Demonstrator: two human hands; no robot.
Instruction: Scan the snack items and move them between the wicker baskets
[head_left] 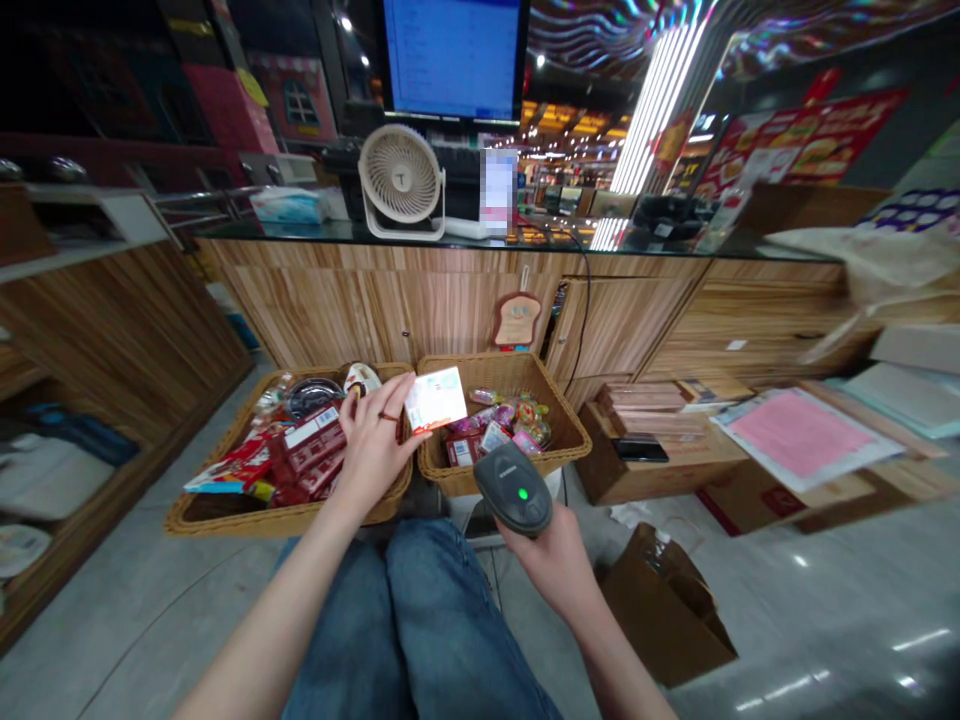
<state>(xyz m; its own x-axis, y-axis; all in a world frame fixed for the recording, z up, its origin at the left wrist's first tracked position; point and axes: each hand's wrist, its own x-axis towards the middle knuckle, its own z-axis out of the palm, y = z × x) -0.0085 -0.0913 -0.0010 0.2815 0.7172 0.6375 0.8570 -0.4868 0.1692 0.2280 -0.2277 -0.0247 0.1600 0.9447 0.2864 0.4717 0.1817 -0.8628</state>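
My left hand (377, 435) grips a small white box (436, 400) with red along its lower edge, held above the gap between two wicker baskets. In my right hand (551, 560) is a dark barcode scanner (514, 488) with a lit green light on top; its head points toward the box. The left basket (281, 520) holds red and brown snack packs (311, 450), a black round container (311, 397) and other packets. Inside the right basket (574, 435) lie several colourful wrapped candies (529, 420) and a dark red box (463, 450).
Behind the baskets runs a wooden counter (337, 300) with a white fan (401, 180) and a monitor (454, 60). To the right are cardboard boxes (660, 475) with a black phone-like object (640, 450) on top. A brown paper bag (664, 610) stands on the floor.
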